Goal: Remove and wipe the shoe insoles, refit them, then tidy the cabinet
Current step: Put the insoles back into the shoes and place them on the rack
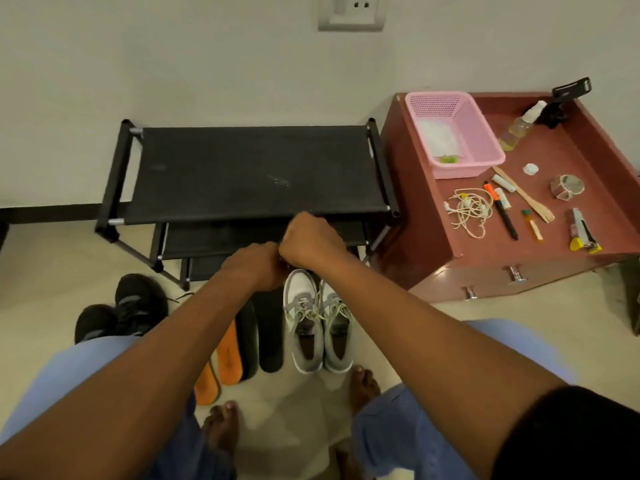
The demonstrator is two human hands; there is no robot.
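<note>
My left hand (254, 263) and my right hand (310, 239) meet knuckle to knuckle in front of the black shoe rack (256, 171). Both have their fingers curled under and turned away from me, so anything between them is hidden. Just below the hands a pair of grey and white sneakers (317, 323) stands on the floor, toes toward the rack. To their left lie two black insoles (270, 330) and two orange insoles (228, 355), side by side. A pair of black shoes (133, 303) sits further left.
A reddish cabinet (433, 220) stands to the right. On it are a pink basket (481, 140), a spray bottle (519, 128), a tangled cord (469, 211), markers, a wooden fork, tape and a stapler (581, 232). My bare feet and knees are at the bottom.
</note>
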